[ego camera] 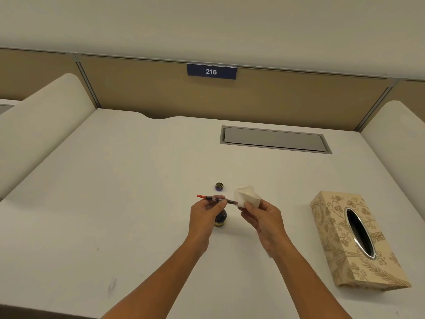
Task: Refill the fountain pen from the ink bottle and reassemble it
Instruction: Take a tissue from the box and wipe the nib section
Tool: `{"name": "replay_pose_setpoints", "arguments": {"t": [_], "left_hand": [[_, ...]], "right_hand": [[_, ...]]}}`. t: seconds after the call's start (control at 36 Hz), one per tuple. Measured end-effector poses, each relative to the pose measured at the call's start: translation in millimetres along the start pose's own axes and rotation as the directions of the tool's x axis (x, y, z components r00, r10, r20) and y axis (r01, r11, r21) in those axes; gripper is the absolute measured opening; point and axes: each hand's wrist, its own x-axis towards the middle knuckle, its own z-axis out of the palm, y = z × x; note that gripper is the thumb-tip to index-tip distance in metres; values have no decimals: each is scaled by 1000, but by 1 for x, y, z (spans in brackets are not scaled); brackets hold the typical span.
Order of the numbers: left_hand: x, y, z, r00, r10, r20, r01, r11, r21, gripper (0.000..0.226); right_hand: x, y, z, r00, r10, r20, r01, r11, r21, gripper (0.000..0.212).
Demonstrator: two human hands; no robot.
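A: Where is the pen?

B: Held above the middle of the white desk (115, 180). The left hand (203, 217) pinches the pen's inner section (217, 199) — a thin piece with a red end pointing left and a clear-and-dark body — between thumb and fingertips. It lies roughly level, its dark end pointing right.

A: And the right hand?

B: The right hand (264, 217) grips a crumpled white tissue (247, 196), fingers curled round it. The tissue meets the dark right end of the section; whether it wraps the tip or only touches it, I cannot tell.

A: The ink bottle?

B: The ink bottle (220, 218) stands on the desk just below the hands, partly hidden behind the left hand. It looks dark blue with a gold band at its near end. Its cap (219, 186) lies apart on the desk, a little farther away, beyond the pen section — a small round piece, gold rim, purple inside.

A: Anything else on the desk?

B: A tissue box (333, 240) with a beige floral pattern and an oval opening on top sits to the right, well apart from the hands. Farther back, right of centre, a grey rectangular hatch (274, 139) is set flush into the desk. On the tan partition (138, 88) at the far edge hangs a blue sign (211, 71) reading 216.
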Motion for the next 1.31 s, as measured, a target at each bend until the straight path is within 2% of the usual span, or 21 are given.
{"name": "replay_pose_setpoints", "arguments": {"t": [0.19,0.33,0.53,0.61,0.83,1.08,1.19,1.31], "left_hand": [[4,6,-5,999,8,-34,-9,999,-49,11],[4,6,-6,1000,2,-26,-4,999,-55,9],[3,4,-4,1000,-12,-6,12,999,-40,11],[3,4,-3,1000,-9,-4,9,1000,-27,9],[4,1,-7,1000,-1,-7,1,1000,11,16],[5,1,-7,1000,20,-1,-20,999,39,16],[4,1,-6,1000,14,-10,-13,999,37,16],[2,1,-4,1000,11,-14,-10,999,34,15]], "right_hand": [[7,-5,-8,995,18,-102,-11,997,70,13],[6,-8,-7,994,-19,-105,18,1000,-3,13],[4,-12,-3,1000,-26,-2,25,982,-189,36],[1,-13,0,999,-12,40,21,971,-237,37],[-5,-19,4,993,2,115,16,987,-157,23],[-2,-20,-1,982,72,174,-72,997,-3,26],[-1,-19,-3,976,47,211,-36,998,-53,43],[-2,-16,-3,975,-21,220,56,987,-154,42]]}}
